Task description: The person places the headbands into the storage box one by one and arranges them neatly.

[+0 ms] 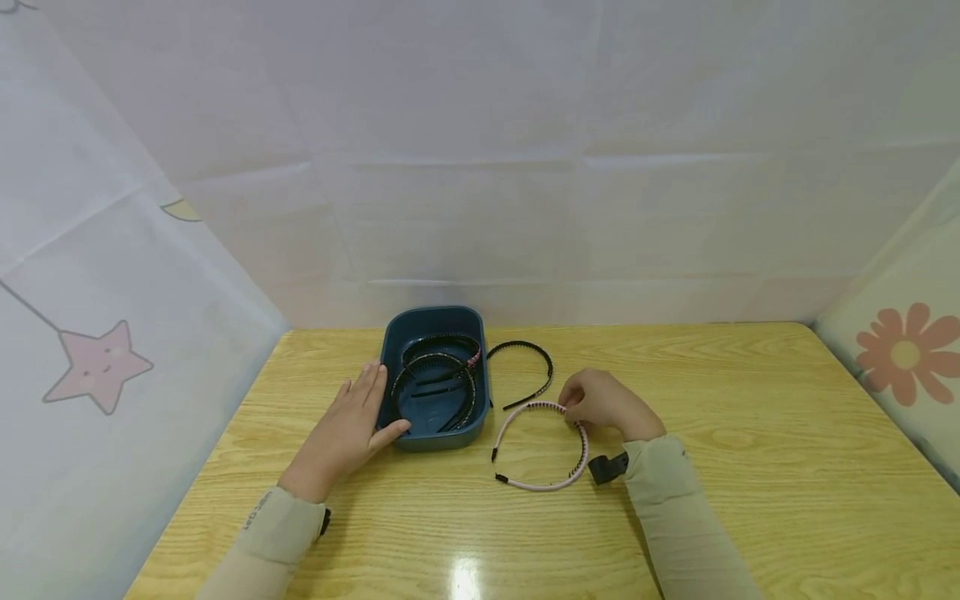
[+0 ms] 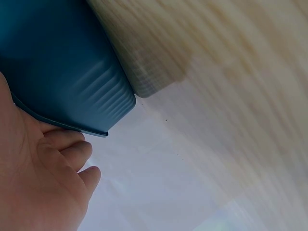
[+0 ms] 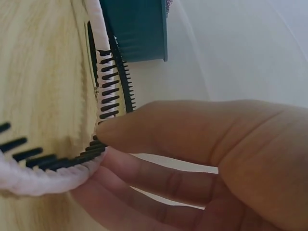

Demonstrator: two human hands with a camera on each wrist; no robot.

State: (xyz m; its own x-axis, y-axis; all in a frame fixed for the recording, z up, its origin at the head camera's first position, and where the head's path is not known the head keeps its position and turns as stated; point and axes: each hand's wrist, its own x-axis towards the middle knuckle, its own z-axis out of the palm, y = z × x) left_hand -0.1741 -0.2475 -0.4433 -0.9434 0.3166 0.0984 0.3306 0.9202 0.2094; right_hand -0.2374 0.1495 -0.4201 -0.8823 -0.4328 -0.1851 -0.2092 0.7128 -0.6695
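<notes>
In the head view a dark blue plastic bin (image 1: 442,443) stands left of centre. Several black toothed headbands (image 1: 471,398) lie in it, one with a pinkish trim. My left hand (image 1: 341,429) rests along the bin's left rim, fingers straight, thumb stretched over the front corner. The left wrist view shows its fingers under the rim of the ribbed wall (image 2: 91,91). My right hand (image 1: 606,404) pinches a pale pink headband (image 1: 542,487) with black teeth, right of the bin. Thumb (image 3: 139,127) and fingers grip its band in the right wrist view.
Another black headband (image 1: 551,367) lies on the wooden table (image 1: 720,400), between the bin and my right hand. A pale cloth backdrop (image 1: 480,208) rises behind the table, with printed cloth at both sides. Each wrist wears a dark strap-on device (image 1: 606,469).
</notes>
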